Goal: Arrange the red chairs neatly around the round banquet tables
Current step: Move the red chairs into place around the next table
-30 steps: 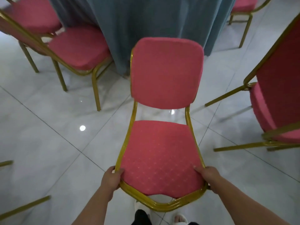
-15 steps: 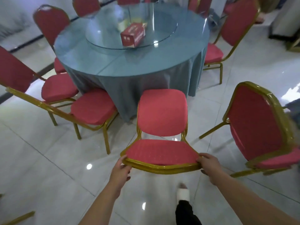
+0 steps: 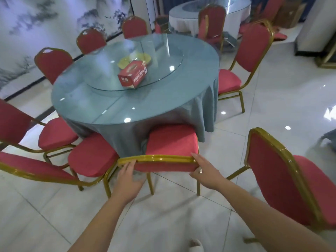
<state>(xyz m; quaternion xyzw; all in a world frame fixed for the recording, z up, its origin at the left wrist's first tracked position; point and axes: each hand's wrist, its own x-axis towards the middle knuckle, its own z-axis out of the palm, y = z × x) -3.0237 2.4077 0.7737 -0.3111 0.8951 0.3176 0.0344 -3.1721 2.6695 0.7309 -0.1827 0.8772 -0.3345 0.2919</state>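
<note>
A red chair (image 3: 171, 140) with a gold frame stands upright, its seat pushed up to the grey-blue cloth of the round banquet table (image 3: 101, 106). I stand behind its backrest. My left hand (image 3: 129, 176) lies against the rear of the backrest at its left end, thumb on the gold top rim. At the right corner, my right hand (image 3: 204, 170) grips the backrest, thumb on top and fingers curled round the edge. Several more red chairs ring the table, among them one at the near left (image 3: 91, 157) and one at the near right (image 3: 283, 180).
A red tissue box (image 3: 133, 75) and yellow plates sit on the glass turntable. Another chair (image 3: 249, 51) stands at the table's far right. A second round table (image 3: 209, 13) with a white cloth stands behind. The tiled floor to the right is open.
The chair went from tipped back with my hands on its seat frame to upright at the table. My hands now rest on the backrest's top. The view rose and widened.
</note>
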